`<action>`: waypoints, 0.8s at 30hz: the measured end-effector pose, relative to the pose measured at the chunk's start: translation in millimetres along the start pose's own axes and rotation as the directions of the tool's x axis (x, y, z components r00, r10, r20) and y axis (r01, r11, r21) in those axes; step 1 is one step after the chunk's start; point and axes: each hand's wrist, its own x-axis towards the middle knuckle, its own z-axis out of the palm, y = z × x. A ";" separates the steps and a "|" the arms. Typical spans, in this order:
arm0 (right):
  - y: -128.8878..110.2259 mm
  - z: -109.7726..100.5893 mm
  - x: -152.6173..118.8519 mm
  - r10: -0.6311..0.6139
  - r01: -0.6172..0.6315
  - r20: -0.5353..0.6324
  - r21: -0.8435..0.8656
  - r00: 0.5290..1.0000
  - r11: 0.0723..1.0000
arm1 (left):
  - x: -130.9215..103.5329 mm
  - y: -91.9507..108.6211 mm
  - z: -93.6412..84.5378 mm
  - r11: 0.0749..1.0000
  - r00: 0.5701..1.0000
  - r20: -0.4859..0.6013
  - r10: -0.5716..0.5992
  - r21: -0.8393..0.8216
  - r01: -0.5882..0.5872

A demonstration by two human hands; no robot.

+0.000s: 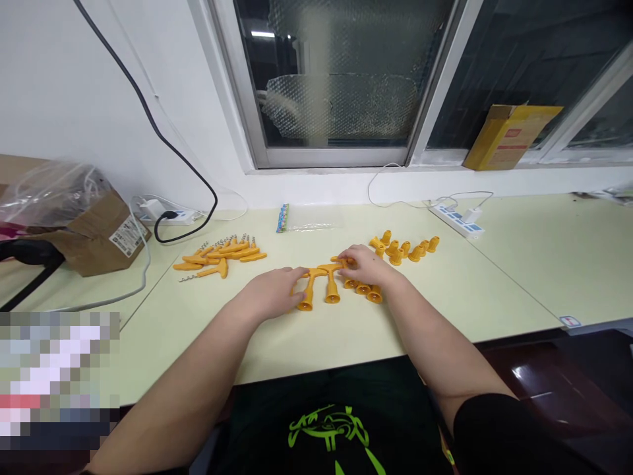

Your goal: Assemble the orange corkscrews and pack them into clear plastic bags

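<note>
Head view showed the left hand (273, 293), thumb and fingers apart, at a yellow plastic T-handled, flare-based piece (308, 291), the right hand (369, 265) curled palm-down, its grip unclear.

Cardboard box (91, 234) cut by left edge, label (127, 234) unreadable; yellow handle (335, 258) partly behind right fingers (349, 253)

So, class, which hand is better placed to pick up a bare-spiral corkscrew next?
Probably the left hand: the corkscrew pile lies to its left, while the right hand is farther away, beside the yellow sleeves.
</note>
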 end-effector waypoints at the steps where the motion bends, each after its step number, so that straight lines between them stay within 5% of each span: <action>1: -4.1 0.8 -0.2 -0.005 0.006 0.039 -0.025 0.999 1.000 | 6.1 6.0 -0.2 1.000 1.000 -0.011 0.009 -0.002 -0.009; 5: -15.9 0.0 -1.8 0.078 -0.062 0.117 -0.131 0.990 0.989 | 31.1 23.4 5.7 0.994 0.987 -0.135 0.084 -0.057 -0.092; 8: -18.3 -1.1 -3.6 0.133 -0.113 0.141 -0.142 0.981 0.983 | 49.0 25.2 17.9 0.961 0.912 -0.381 0.153 -0.157 -0.227; 10: -17.2 -0.6 -4.1 0.187 -0.167 0.156 -0.133 0.970 0.977 | 58.9 19.2 27.9 0.934 0.855 -0.492 0.168 -0.199 -0.298; 15: -9.4 3.1 -1.5 0.296 -0.291 0.080 -0.067 0.952 0.954 | 72.5 -9.2 46.7 0.862 0.783 -0.564 0.262 -0.228 -0.453; 20: -4.3 3.0 2.6 0.177 -0.149 -0.090 0.255 0.980 0.955 | 73.8 -20.1 49.5 0.839 0.707 -0.673 0.215 -0.242 -0.487; 24: -9.1 0.7 1.7 0.103 -0.083 0.003 0.618 0.995 0.782 | 69.7 -10.9 47.8 0.780 0.651 -0.705 0.282 -0.227 -0.583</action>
